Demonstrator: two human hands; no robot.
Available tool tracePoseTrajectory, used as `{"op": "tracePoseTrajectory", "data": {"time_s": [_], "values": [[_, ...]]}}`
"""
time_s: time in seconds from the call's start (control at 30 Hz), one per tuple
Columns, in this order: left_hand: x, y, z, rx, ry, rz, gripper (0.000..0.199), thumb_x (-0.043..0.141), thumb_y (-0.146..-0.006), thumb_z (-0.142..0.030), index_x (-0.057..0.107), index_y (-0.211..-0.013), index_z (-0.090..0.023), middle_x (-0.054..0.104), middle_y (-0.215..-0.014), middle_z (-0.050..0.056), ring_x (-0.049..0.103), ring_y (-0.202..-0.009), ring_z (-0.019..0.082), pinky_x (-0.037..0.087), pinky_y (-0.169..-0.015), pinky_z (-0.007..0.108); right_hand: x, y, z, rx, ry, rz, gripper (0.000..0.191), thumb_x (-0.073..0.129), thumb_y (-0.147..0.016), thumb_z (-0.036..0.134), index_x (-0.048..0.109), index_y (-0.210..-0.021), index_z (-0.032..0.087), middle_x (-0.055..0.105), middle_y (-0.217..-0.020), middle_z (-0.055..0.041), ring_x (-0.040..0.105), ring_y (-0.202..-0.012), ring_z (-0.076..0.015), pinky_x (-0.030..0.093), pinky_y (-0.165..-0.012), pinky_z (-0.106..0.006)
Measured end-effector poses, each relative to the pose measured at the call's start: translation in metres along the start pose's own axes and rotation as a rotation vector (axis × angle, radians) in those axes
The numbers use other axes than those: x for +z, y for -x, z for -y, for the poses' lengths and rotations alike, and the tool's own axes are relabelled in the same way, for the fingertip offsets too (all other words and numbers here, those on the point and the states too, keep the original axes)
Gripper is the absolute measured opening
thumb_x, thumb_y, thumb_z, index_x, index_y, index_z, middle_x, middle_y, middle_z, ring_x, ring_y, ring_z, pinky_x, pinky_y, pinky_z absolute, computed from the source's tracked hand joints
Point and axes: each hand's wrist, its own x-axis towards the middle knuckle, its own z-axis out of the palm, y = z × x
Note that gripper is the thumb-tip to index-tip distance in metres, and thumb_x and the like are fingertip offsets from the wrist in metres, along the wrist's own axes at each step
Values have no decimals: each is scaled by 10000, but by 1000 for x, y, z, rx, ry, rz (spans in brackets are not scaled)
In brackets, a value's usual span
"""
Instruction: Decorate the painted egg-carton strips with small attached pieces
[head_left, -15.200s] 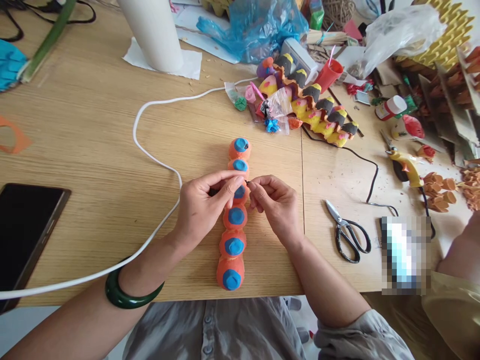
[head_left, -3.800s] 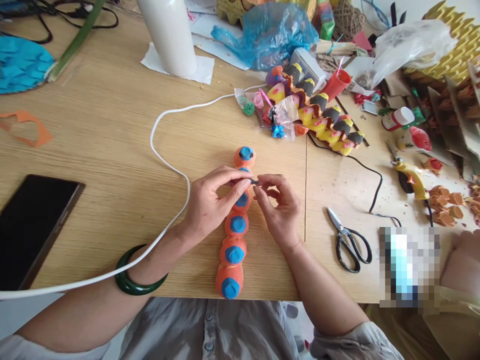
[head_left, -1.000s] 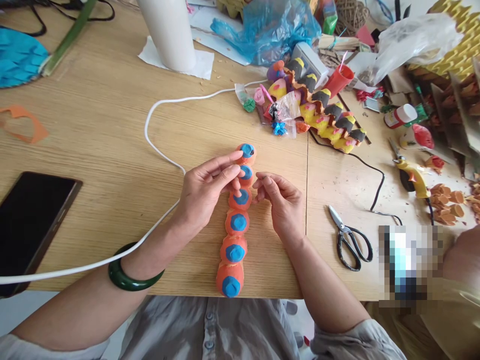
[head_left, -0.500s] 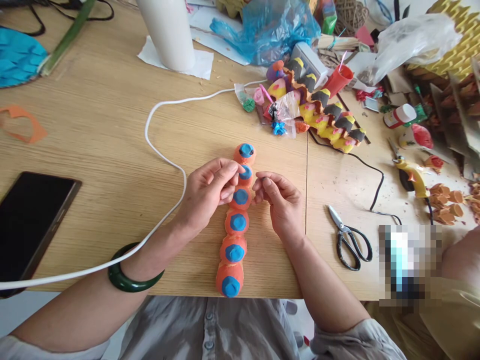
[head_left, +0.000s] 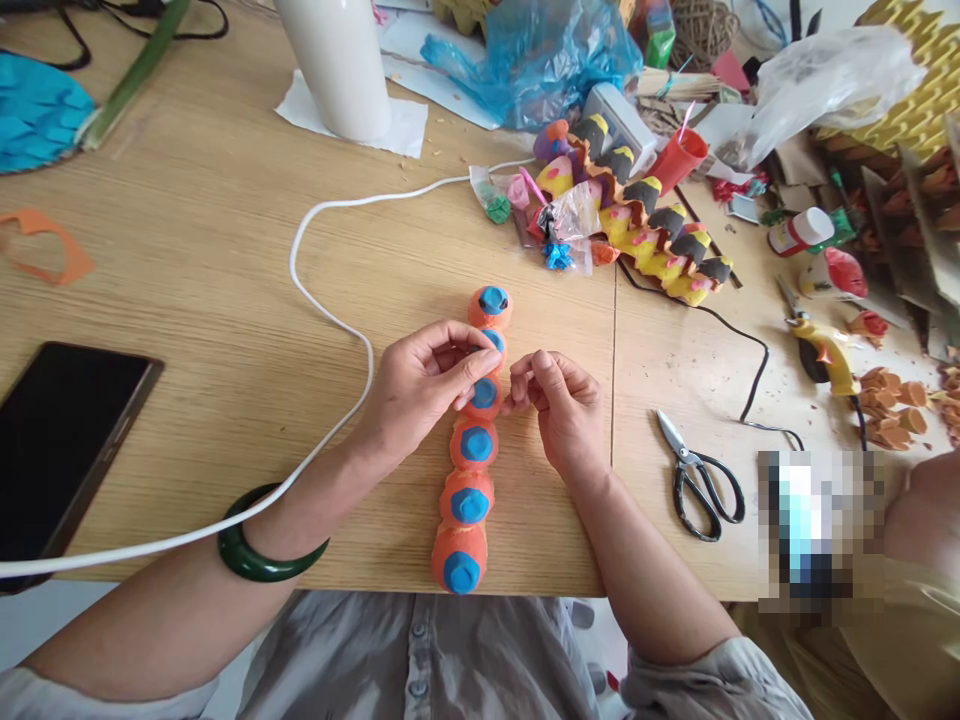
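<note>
An orange bumpy strip point(head_left: 473, 446) with a blue patch on each bump lies upright in the view on the wooden table. Its farthest bump bears small dark marks beside the blue. My left hand point(head_left: 431, 385) is over the strip's second and third bumps, thumb and fingertips pinched together; whatever is between them is too small to make out. Just right of the strip, my right hand point(head_left: 561, 405) has its thumb pressed to the curled forefinger, and its contents are hidden. The two hands are slightly apart.
A white cable point(head_left: 330, 318) runs across the table and over my left forearm. A phone point(head_left: 67, 450) lies at left, scissors point(head_left: 699, 478) at right. Beyond are a white cylinder point(head_left: 337, 70), a painted egg-carton piece point(head_left: 637, 215) and a glue gun point(head_left: 825, 350). Another person's arm point(head_left: 926, 510) is at right.
My left hand's thumb and fingertips have shifted slightly right and down, covering more of the second bump. The right fingers have curled a little. The strip has not moved.
</note>
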Motion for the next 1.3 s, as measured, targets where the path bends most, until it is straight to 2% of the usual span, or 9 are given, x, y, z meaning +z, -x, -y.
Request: {"op": "tracePoseTrajectory", "data": {"time_s": [0.13, 0.2, 0.33, 0.43, 0.6, 0.67, 0.9, 1.17, 1.3], "values": [[1, 4, -4, 4, 54, 37, 105, 710, -896, -278, 736, -969, -208, 699, -860, 11, 493, -529, 76, 399, -458, 227, 1, 0, 1, 24, 2, -1, 408, 752, -877, 625, 731, -779, 230, 602, -650, 31, 540, -562, -111, 580, -582, -284], [1, 5, -6, 35, -9, 37, 138, 669, -915, -279, 771, -978, -211, 682, -857, 14, 463, -535, 79, 380, -462, 234, 1, 0, 1, 28, 3, -1, 406, 754, -874, 631, 743, -805, 231, 608, -657, 32, 548, -563, -111, 575, -581, -283], [1, 7, -6, 273, -272, 22, 103, 755, -894, -295, 814, -924, -216, 588, -756, -11, 465, -598, 91, 419, -542, 234, 1, 1, 0, 22, 31, -2, 426, 751, -880, 628, 721, -758, 221, 615, -646, 32, 562, -561, -107, 558, -582, -269], [2, 7, -1, 447, -408, 20, 100, 810, -860, -213, 821, -959, -217, 527, -715, -40, 471, -608, 81, 393, -533, 209, 2, 3, -1, 27, 71, 0, 439, 746, -892, 618, 706, -726, 214, 651, -649, 21, 594, -576, -108, 548, -598, -260], [2, 9, 4, 610, -520, 6, 99, 764, -911, -124, 812, -929, -208, 643, -746, -33, 537, -620, 69, 420, -568, 199, 2, 5, -3, 38, 42, 60, 430, 738, -920, 577, 691, -691, 216, 646, -632, 25, 634, -589, -118, 557, -624, -267], [2, 9, 3, 606, -511, -5, 97, 759, -920, -132, 814, -916, -211, 662, -744, -33, 554, -617, 70, 437, -582, 203, 0, 5, -3, 39, 14, 86, 415, 737, -925, 568, 700, -703, 219, 644, -636, 27, 642, -592, -120, 560, -624, -269], [4, 10, -5, 380, -320, -11, 81, 749, -935, -192, 825, -920, -214, 683, -753, -32, 609, -657, 80, 471, -598, 200, -1, 3, -1, 13, 22, 86, 364, 785, -903, 519, 720, -716, 214, 655, -646, 35, 608, -580, -102, 532, -612, -251], [5, 11, -9, 377, -283, 53, 90, 740, -940, -225, 817, -898, -206, 695, -722, -21, 632, -647, 96, 490, -586, 215, -2, 3, -1, 3, 57, 109, 382, 772, -902, 549, 716, -729, 214, 663, -647, 36, 613, -576, -101, 513, -606, -254], [5, 11, -9, 419, -310, 58, 100, 730, -930, -188, 821, -893, -209, 716, -734, -19, 644, -668, 97, 512, -631, 215, 0, 5, 2, -29, 116, 52, 365, 787, -886, 547, 726, -739, 219, 668, -647, 30, 603, -592, -109, 524, -604, -258]]}}
